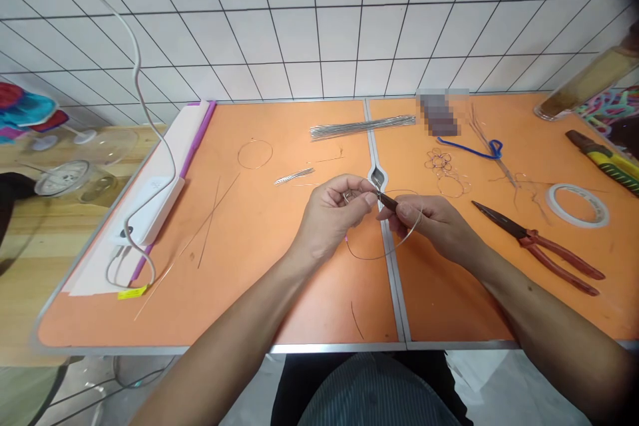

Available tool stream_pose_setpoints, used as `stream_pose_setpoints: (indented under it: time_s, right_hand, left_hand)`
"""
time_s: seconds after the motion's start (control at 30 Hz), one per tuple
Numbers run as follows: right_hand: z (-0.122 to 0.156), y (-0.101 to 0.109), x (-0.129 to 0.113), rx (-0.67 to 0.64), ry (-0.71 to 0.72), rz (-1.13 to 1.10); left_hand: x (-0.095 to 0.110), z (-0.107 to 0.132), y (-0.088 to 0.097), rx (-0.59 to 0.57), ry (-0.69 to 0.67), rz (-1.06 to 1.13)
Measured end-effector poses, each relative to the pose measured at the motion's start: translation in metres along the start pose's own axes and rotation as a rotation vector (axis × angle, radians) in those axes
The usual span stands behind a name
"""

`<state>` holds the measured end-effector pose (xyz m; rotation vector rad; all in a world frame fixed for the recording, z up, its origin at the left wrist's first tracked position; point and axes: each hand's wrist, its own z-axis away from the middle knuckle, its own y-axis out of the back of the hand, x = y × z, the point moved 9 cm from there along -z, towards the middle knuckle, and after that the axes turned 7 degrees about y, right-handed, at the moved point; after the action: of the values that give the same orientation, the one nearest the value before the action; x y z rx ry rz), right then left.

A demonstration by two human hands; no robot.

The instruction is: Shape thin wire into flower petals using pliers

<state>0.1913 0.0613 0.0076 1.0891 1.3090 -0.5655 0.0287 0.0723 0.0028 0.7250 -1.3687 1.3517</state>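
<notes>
My left hand (335, 213) is closed in a pinch on a thin wire. Beside it, fingertip to fingertip, my right hand (432, 221) grips a short, dark, slim tool (387, 202) whose kind I cannot make out. From between the hands a large wire loop (375, 258) hangs over the table seam. Just behind the fingertips is the metal table catch (378, 174). Red-handled pliers (542, 246) lie to the right of my right hand. Beyond it rest a flower-shaped wire piece (439, 160) and a bent blue wire (469, 148).
A bundle of straight wires (362, 126) lies at the back of the orange table (279, 293). On the right are a roll of white tape (554, 203), a utility knife (606, 163) and a glass bottle (584, 83). A white power strip (150, 213) with a cable sits left.
</notes>
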Motion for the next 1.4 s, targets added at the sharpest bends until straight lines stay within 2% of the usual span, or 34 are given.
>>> stream_pose_setpoints:
  time_s: [0.27, 0.53, 0.77, 1.1, 1.23, 1.4]
  right_hand:
    - [0.002, -0.001, 0.014, -0.023, -0.056, -0.119]
    - [0.0, 0.001, 0.011, 0.0, -0.047, -0.035]
    - [0.001, -0.002, 0.003, 0.02, 0.009, -0.022]
    - [0.004, -0.004, -0.002, 0.075, 0.159, 0.053]
    - [0.005, -0.003, -0.002, 0.086, 0.16, 0.083]
    - [0.004, -0.004, 0.001, 0.036, 0.111, 0.035]
  left_hand:
    - [0.005, 0.001, -0.002, -0.009, -0.048, 0.014]
    - [0.007, 0.002, -0.001, 0.003, -0.075, 0.006]
    - [0.008, 0.006, 0.002, 0.095, -0.115, -0.047]
    - [0.009, 0.006, 0.007, 0.142, -0.193, -0.095]
    - [0.007, 0.005, 0.007, 0.133, -0.191, -0.098]
    - [0.005, 0.001, 0.007, 0.096, -0.148, -0.092]
